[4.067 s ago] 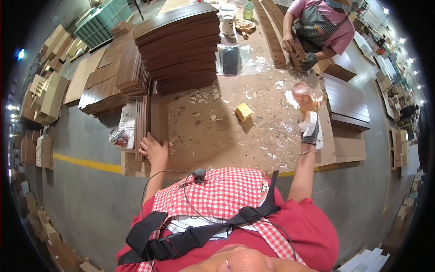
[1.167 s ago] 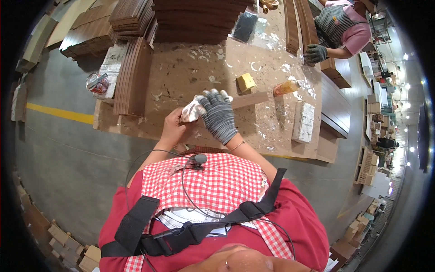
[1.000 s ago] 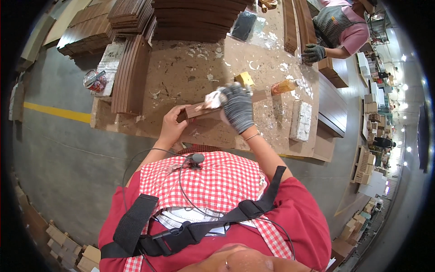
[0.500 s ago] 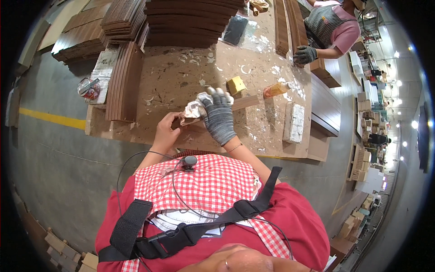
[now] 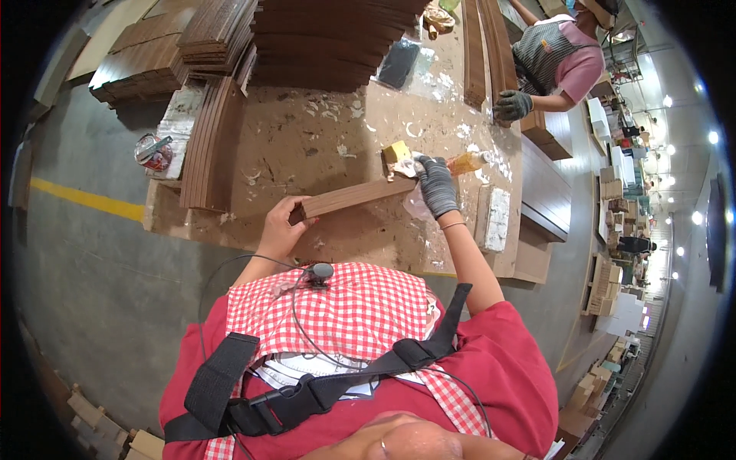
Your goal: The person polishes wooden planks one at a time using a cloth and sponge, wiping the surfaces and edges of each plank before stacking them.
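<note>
My bare left hand (image 5: pixel 280 230) grips the left end of a narrow brown wooden board (image 5: pixel 354 197), held at a slight slant over the near part of the worktable. At the board's right end is my right hand (image 5: pixel 437 190), in a grey knitted glove. Its fingers are closed on a crumpled white cloth (image 5: pixel 404 166), pressed against the board there. Part of the cloth is hidden by the glove. Just beyond the cloth sits a yellow block (image 5: pixel 396 151). A bottle with orange contents (image 5: pixel 464 162) lies or stands right behind the glove, partly covered by it.
Stacks of brown boards (image 5: pixel 322 46) rise at the worktable's (image 5: pixel 284 130) far side. More boards (image 5: pixel 208 146) stand at its left, by an open can (image 5: pixel 153 153). A white-wrapped block (image 5: pixel 497 221) is at right. A co-worker's gloved hand (image 5: pixel 514 106) rests at far right.
My right hand has slid rightward along the board with the white cloth, from near my left hand to the far end. More of the board's face now shows. My left hand keeps its hold.
</note>
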{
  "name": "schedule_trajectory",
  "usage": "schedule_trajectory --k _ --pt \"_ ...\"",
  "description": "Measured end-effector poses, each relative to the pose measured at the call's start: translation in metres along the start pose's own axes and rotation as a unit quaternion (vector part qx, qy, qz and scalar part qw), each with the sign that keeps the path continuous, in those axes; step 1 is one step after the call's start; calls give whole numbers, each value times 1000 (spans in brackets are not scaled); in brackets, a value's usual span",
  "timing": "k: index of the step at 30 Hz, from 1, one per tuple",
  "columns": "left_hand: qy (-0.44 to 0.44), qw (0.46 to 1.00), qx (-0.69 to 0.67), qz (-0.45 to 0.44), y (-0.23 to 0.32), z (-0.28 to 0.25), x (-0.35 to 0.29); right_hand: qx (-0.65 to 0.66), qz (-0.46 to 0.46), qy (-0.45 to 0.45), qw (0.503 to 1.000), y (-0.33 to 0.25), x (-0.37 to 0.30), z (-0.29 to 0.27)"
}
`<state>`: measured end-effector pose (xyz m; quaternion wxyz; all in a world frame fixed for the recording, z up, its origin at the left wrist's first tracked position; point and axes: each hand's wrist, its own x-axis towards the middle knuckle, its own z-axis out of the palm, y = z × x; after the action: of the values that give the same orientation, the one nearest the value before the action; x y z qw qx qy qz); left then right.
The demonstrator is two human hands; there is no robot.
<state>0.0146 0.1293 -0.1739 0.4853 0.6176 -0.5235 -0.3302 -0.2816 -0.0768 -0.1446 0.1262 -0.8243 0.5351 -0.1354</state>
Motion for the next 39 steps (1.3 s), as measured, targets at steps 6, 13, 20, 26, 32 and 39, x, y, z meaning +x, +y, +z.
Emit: schedule_trajectory --k 6,13,20,26,32,39 --pt "-12 1000 18 -5 8 -5 0 188 20 113 975 -27 0 -25" --pt "-7 1000 -18 1 -4 -3 1 -137 -191 14 972 -128 -44 52" --pt "-8 1000 -9 6 -4 -4 -5 -156 11 55 986 -66 -23 11" --pt "-3 1000 0 2 -5 -1 -4 10 64 46 997 15 3 0" --pt "-4 1000 6 13 3 -4 -3 210 -17 142 967 -23 -4 -39" --pt "12 1000 4 -1 1 -1 0 -91 -97 42 990 -83 -22 19"
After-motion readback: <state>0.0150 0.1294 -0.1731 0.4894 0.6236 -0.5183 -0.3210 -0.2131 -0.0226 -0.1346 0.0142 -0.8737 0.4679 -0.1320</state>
